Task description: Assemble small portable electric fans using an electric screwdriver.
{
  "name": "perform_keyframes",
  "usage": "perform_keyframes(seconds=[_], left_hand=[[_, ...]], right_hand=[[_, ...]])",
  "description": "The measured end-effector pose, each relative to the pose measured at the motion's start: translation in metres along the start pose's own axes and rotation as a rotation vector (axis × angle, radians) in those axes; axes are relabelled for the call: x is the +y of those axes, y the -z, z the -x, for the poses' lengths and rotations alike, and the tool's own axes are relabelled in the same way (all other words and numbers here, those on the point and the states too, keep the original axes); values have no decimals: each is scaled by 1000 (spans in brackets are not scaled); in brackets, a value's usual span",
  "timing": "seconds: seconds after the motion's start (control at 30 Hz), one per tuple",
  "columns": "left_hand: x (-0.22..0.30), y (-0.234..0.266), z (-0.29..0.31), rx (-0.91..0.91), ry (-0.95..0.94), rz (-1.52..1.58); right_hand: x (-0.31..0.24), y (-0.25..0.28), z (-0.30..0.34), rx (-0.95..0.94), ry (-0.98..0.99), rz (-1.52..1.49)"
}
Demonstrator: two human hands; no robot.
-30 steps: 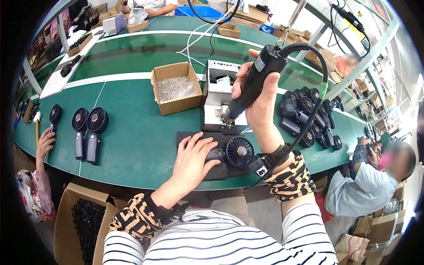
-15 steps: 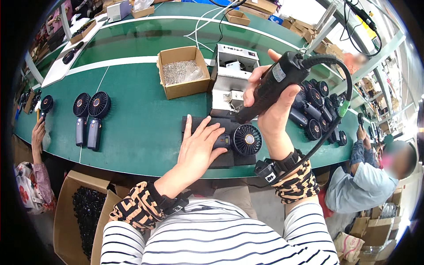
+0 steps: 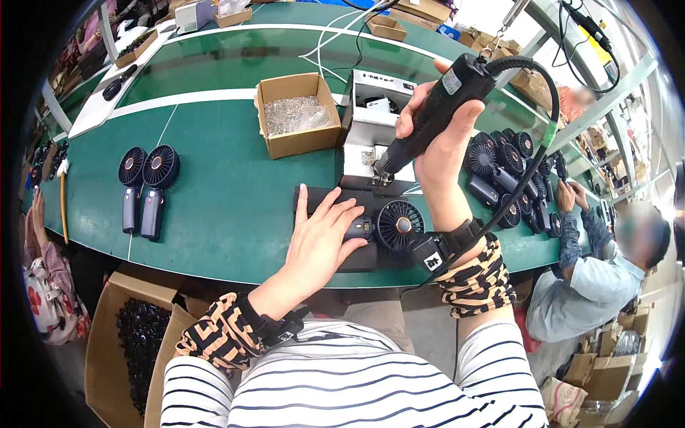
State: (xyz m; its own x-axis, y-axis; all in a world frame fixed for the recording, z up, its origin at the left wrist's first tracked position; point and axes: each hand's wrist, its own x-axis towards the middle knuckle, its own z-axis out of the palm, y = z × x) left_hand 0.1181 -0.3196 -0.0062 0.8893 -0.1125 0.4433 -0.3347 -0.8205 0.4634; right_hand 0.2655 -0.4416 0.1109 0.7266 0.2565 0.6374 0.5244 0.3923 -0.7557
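Note:
My right hand [image 3: 444, 153] is wrapped round a black electric screwdriver [image 3: 435, 107], which hangs from a spring at its top. The tool slants, its lower end at the front compartment of a small grey-white box [image 3: 378, 135] with small metal parts in it; the bit's tip cannot be made out. A dark handheld fan [image 3: 399, 225] lies on a black pad [image 3: 335, 265], its round head to the right. Over the fan's handle rests my left hand [image 3: 321, 235], the handle between thumb and index finger, the other fingers spread across the pad.
An open carton of small screws [image 3: 296, 118] stands behind the pad. Two fans [image 3: 151, 185] lie at the left, and a heap of fans [image 3: 510, 178] at the right. A carton of black parts [image 3: 139, 349] sits below the table. A co-worker [image 3: 592, 278] sits at the right.
My right hand has carried the screwdriver up and back from beside the fan to the box's front compartment. My left hand and the fan stay put. The right co-worker's hands moved toward the fan heap.

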Motion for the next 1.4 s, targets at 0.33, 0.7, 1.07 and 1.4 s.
perform_keyframes(seconds=[0.33, 0.7, 1.07, 1.4], left_hand=[[-4, -2, -2, 28, -6, -19], [-4, -4, 1, 21, -4, -17], [-5, -4, -1, 32, -9, -12], [-5, -5, 0, 41, -6, -37]], right_hand=[[-22, -4, 31, -72, -22, 12], [-7, -4, 0, -35, 122, 77], [-2, 0, 11, -39, 7, 26], [-16, -8, 50, -54, -50, -16]])
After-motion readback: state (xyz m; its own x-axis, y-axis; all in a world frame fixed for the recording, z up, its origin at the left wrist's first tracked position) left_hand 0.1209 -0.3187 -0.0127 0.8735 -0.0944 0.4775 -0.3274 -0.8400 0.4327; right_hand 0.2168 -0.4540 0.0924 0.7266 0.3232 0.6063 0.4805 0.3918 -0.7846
